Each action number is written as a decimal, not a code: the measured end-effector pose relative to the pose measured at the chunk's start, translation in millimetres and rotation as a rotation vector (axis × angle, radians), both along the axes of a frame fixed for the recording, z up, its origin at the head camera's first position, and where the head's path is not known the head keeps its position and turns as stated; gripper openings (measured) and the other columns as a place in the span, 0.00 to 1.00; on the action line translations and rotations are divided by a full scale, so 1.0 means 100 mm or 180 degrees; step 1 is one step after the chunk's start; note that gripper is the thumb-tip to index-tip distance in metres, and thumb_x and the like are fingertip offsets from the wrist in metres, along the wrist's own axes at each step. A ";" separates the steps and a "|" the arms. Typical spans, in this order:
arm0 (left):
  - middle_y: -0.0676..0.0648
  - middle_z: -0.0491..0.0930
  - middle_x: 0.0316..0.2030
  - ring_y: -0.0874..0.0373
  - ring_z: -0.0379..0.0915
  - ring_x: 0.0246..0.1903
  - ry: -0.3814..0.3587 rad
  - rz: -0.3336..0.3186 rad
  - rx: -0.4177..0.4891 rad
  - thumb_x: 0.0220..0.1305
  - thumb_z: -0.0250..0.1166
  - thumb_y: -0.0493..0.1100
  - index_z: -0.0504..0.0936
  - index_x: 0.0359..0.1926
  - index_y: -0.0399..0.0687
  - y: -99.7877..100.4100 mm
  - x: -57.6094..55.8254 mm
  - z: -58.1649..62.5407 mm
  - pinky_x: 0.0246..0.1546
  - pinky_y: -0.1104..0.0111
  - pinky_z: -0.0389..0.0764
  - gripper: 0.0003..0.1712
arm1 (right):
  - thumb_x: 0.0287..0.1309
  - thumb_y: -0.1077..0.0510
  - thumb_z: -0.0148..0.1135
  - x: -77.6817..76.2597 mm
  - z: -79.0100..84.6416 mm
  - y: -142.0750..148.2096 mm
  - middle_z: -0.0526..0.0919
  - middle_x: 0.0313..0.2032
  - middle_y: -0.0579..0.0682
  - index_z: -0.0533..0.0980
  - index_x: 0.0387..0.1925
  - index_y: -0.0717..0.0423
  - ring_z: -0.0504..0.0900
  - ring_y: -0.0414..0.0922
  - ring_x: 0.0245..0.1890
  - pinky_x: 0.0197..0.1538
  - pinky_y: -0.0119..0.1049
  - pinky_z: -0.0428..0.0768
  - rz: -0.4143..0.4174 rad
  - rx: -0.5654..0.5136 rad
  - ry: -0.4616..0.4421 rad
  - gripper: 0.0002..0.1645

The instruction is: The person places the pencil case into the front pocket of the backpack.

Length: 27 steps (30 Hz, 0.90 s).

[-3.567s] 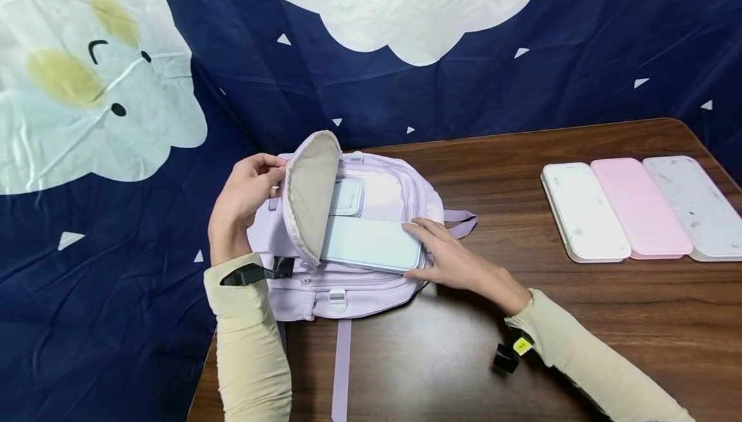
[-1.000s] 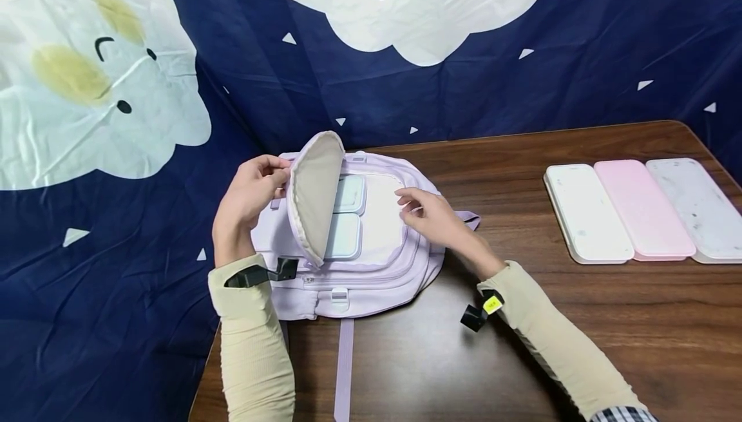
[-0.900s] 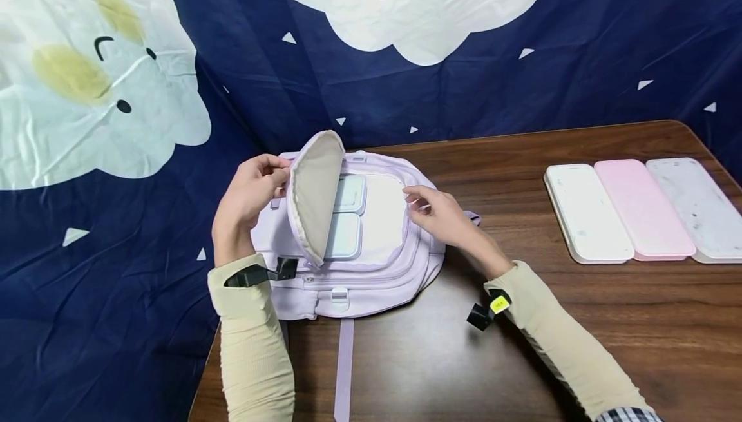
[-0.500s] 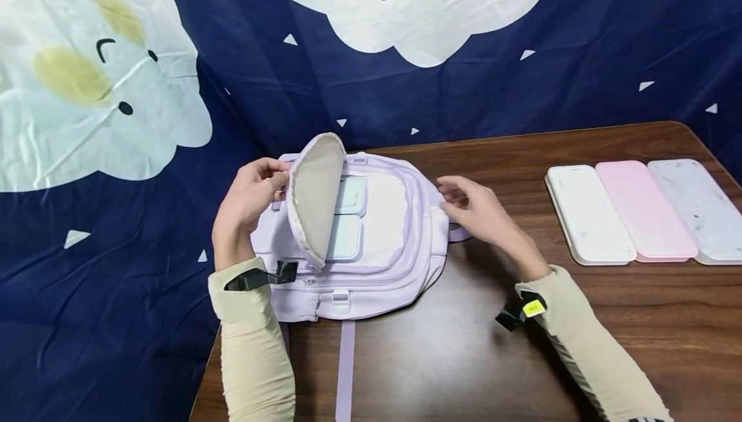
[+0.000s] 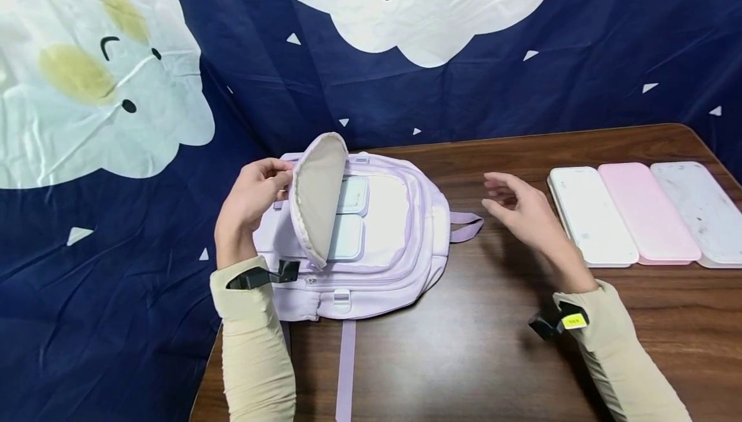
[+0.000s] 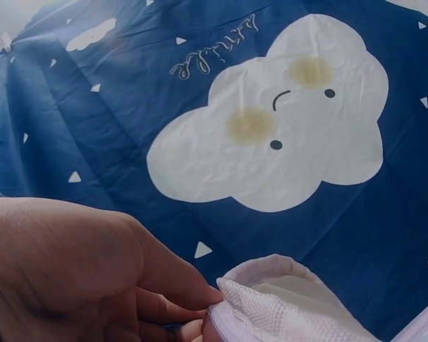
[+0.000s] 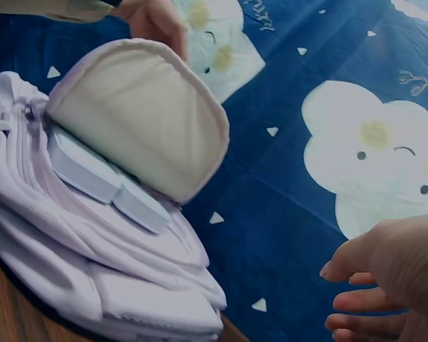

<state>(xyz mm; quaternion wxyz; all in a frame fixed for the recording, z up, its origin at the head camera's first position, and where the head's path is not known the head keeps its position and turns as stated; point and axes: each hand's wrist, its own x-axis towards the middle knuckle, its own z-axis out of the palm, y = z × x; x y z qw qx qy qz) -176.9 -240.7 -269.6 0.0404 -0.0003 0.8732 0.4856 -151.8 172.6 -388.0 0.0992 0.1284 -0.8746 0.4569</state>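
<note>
A lilac backpack (image 5: 429,241) lies on the table, its front pocket flap (image 5: 315,200) lifted to show a beige lining. My left hand (image 5: 246,200) pinches the edge of that flap; the left wrist view shows thumb and fingertips on its rim (image 6: 271,265). Two flat light-blue cases (image 5: 346,238) with rounded corners sit side by side in the pocket, partly hidden by the flap. To the right of the backpack, my right hand (image 5: 524,216) hovers over the table with relaxed, slightly bent fingers and holds nothing.
At the right, a white case (image 5: 591,216), a pink case (image 5: 649,216) and a marbled grey-white case (image 5: 701,216) lie in a row on the wooden table (image 5: 452,357). A lilac strap (image 5: 346,370) trails toward the front. Dark blue cloud-print fabric (image 5: 249,55) hangs behind and at left.
The lower light-blue case, under my right hand and jutting out earlier, now sits deeper in the pocket. My right hand has let go and moved right, past the backpack. My left hand stays put.
</note>
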 end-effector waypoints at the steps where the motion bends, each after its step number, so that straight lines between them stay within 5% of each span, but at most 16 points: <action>1: 0.48 0.73 0.36 0.66 0.72 0.32 0.0005 -0.0006 0.0000 0.70 0.50 0.36 0.71 0.53 0.28 0.00 0.00 0.00 0.34 0.75 0.80 0.16 | 0.60 0.61 0.62 0.01 0.00 0.04 0.80 0.50 0.61 0.70 0.60 0.58 0.81 0.54 0.45 0.45 0.34 0.77 -0.0022 -0.0013 -0.0002 0.26; 6: 0.49 0.73 0.35 0.66 0.72 0.31 0.0004 0.0024 0.0000 0.70 0.50 0.36 0.71 0.53 0.29 0.01 -0.01 0.00 0.32 0.76 0.80 0.16 | 0.60 0.62 0.62 0.05 -0.01 0.22 0.79 0.49 0.61 0.70 0.60 0.60 0.80 0.52 0.44 0.44 0.24 0.75 -0.0147 -0.0021 -0.0003 0.27; 14: 0.49 0.73 0.36 0.65 0.73 0.32 -0.0007 0.0064 0.0000 0.70 0.51 0.36 0.71 0.54 0.29 0.01 0.00 0.00 0.32 0.76 0.79 0.16 | 0.59 0.61 0.63 0.11 -0.03 0.54 0.80 0.48 0.62 0.70 0.60 0.61 0.73 0.24 0.38 0.42 0.16 0.71 -0.0413 0.0112 0.0054 0.27; 21: 0.47 0.72 0.37 0.66 0.73 0.32 0.0004 0.0002 0.0053 0.70 0.51 0.37 0.70 0.54 0.28 0.00 0.01 0.01 0.32 0.77 0.79 0.17 | 0.58 0.59 0.64 0.16 -0.07 0.77 0.79 0.49 0.65 0.70 0.61 0.62 0.67 0.16 0.38 0.42 0.12 0.68 -0.0629 0.0152 0.0032 0.29; 27: 0.48 0.72 0.36 0.67 0.73 0.32 0.0001 0.0008 0.0062 0.70 0.51 0.37 0.70 0.54 0.27 0.01 0.01 0.00 0.32 0.78 0.79 0.17 | 0.59 0.57 0.63 0.22 -0.13 0.92 0.76 0.53 0.68 0.67 0.63 0.62 0.78 0.56 0.46 0.41 0.15 0.66 -0.0741 0.0355 -0.0070 0.32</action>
